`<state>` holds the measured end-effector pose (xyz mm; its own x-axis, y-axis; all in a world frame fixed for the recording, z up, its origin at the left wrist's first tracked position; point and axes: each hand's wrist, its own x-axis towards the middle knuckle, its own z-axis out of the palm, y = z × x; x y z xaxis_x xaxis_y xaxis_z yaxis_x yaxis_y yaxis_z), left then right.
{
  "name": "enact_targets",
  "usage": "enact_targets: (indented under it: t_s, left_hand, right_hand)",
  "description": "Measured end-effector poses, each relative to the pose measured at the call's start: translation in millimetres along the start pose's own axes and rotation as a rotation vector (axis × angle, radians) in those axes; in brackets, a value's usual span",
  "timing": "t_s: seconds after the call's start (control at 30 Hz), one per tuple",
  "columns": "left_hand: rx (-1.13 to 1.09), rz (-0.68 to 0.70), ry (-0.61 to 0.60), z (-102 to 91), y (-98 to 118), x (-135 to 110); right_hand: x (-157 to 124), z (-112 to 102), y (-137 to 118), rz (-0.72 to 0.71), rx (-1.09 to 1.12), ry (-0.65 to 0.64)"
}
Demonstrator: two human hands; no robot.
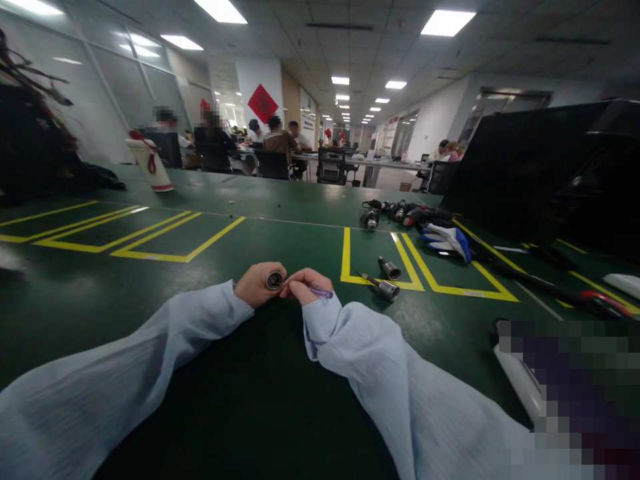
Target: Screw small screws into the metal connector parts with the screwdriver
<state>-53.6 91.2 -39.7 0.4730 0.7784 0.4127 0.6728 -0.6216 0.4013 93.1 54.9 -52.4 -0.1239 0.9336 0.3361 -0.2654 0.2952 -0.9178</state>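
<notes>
Looks like a large open-plan office: shows people [280, 143] seated at desks [373, 163], chairs [331, 168], rows of lights [447, 23] in a tiled ceiling [380, 50], glass walls [115, 77]. Hints at a workshop too, with tape [345, 257] marking bays on a green table [295, 220].

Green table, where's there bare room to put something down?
Beyond the left hand and right hand, between the left tape and right tape, the table looks bare. It's crowded around the glove, and two metal parts sit at the right tape.
</notes>
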Motion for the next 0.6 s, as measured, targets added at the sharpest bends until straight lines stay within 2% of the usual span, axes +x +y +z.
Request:
enact_targets:
  t_s: [0.27,0.5,0.6]
  left_hand:
    - [0.121,0.103,0.119,-0.4,2.3,-3.1]
    - [0.093,0.092,0.163,-2.0,3.4,-4.9]
    - [0.075,0.073,0.164,-2.7,3.5,-5.3]
  right_hand:
    - [5.6,-1.5,9.9,0.003,-0.06,0.003]
    - [5.2,0.4,13.9,0.214,0.278,-0.042]
    - [5.7,1.0,15.2,0.254,0.355,-0.066]
